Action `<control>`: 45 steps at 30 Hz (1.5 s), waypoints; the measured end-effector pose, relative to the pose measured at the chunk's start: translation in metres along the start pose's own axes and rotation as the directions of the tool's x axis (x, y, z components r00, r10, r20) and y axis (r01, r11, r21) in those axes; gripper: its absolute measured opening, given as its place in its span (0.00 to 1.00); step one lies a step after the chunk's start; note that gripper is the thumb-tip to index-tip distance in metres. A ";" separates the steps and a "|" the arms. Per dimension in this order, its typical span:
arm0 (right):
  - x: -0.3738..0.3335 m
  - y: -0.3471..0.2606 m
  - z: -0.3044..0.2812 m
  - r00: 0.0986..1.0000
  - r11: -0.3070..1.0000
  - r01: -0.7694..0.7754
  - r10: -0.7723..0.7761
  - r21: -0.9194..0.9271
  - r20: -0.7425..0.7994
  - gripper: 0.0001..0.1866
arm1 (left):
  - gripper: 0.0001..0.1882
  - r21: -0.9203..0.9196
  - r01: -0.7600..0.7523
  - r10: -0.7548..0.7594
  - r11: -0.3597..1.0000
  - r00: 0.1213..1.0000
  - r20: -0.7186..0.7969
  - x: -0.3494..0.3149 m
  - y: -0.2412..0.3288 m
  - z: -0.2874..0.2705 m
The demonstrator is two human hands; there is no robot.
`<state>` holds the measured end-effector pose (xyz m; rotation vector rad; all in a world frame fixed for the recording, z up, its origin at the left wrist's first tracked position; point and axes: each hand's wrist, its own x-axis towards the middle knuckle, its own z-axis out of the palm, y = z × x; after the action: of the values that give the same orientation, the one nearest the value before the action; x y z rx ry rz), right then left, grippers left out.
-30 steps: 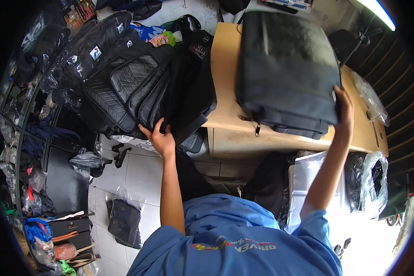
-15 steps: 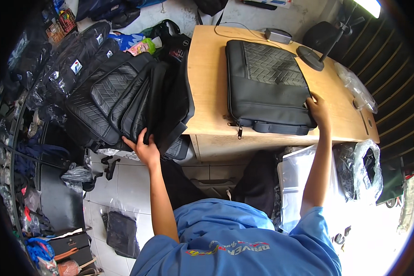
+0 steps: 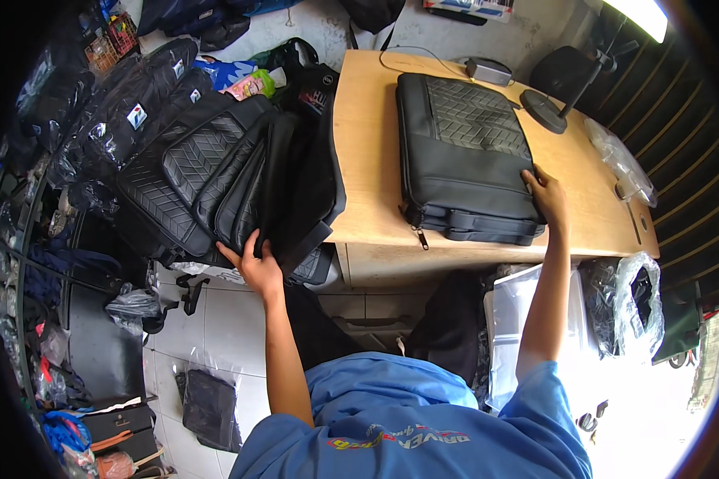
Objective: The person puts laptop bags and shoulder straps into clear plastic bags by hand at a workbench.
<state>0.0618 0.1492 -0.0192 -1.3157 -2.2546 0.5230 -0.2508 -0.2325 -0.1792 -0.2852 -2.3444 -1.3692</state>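
A black quilted bag (image 3: 471, 176) lies flat on the wooden table, its zipper pull hanging over the front edge. My right hand (image 3: 546, 197) grips this bag's right side near the front corner, thumb on top and the other fingers partly hidden by the edge. To the left of the table is a pile of black bags (image 3: 208, 172) with the same chevron pattern, leaning on one another. Against the lower edge of this pile rests my left hand (image 3: 257, 270), its fingers spread apart.
On the wooden table (image 3: 367, 144) stand a lamp base (image 3: 544, 111), a small grey box (image 3: 488, 72) with a cable, and clear plastic wrap (image 3: 619, 164). Plastic-wrapped black bags (image 3: 128, 112) crowd the far left. A wrapped dark package (image 3: 212, 407) lies on the tiled floor.
The bag on the table has shifted slightly nearer, and its front side shows more. My right hand has moved a little down with it. My left hand stays against the pile.
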 end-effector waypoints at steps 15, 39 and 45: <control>0.008 -0.077 0.061 0.898 0.960 0.104 -0.202 -0.258 -0.390 0.29 | 0.16 -0.009 0.022 -0.022 1.000 1.000 0.005 0.000 0.005 0.000; -0.090 -0.280 0.134 0.853 0.385 0.422 -0.475 0.821 -0.216 0.09 | 0.14 -0.135 0.140 -0.138 0.981 0.990 0.019 0.003 0.003 -0.002; -0.041 -0.287 0.051 0.934 0.196 0.326 -0.219 0.925 -0.283 0.09 | 0.14 -0.003 0.043 -0.043 0.999 0.998 -0.041 0.006 -0.006 -0.004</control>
<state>-0.1504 -0.0250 0.0862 -0.2120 -1.4065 1.3885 -0.2576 -0.2393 -0.1794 -0.2064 -2.3282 -1.3836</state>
